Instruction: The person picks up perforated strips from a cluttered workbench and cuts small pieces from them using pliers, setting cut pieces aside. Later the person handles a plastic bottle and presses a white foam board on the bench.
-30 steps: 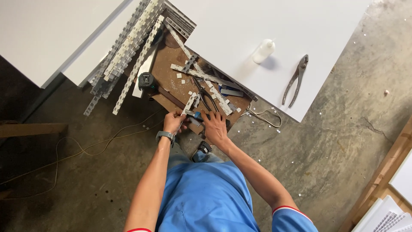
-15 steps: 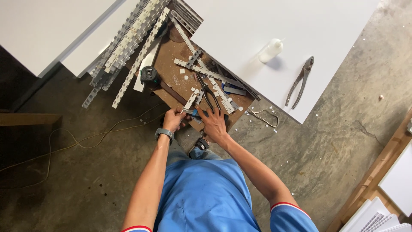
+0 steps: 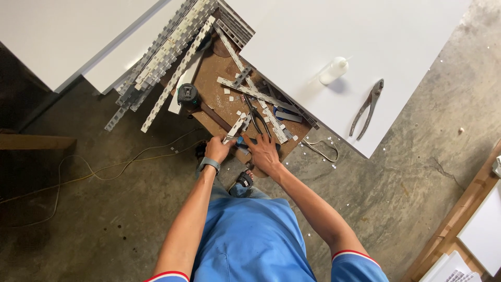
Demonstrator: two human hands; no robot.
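Body: we see a blue shirt low in the view, both bare forearms reaching up toward the work.
Feet: a sandalled foot on the concrete floor, just below the hands.
Left hand: a watch on the wrist; fingers closed on the near end of a short pale strip, which angles up and to the right from the fist.
Right hand: lying palm down at the near edge of the brown board, fingers spread apart; a small blue thing shows just left of it, and we cannot tell whether the hand presses on it.
Between the hands: the two are close together, with the strip's lower end and the blue thing in the gap.
Brown board: low, littered with small white offcuts; dark-handled pliers just beyond the right hand; long perforated metal strips crossing it; a round black tape measure at its left edge.
Left, farther: a bundle of long toothed pale rails leaning over a white panel.
Right, farther: a large white sheet carrying a white squeeze bottle and grey pliers, well apart from the hands.
Floor: a thin yellowish cable trailing left.
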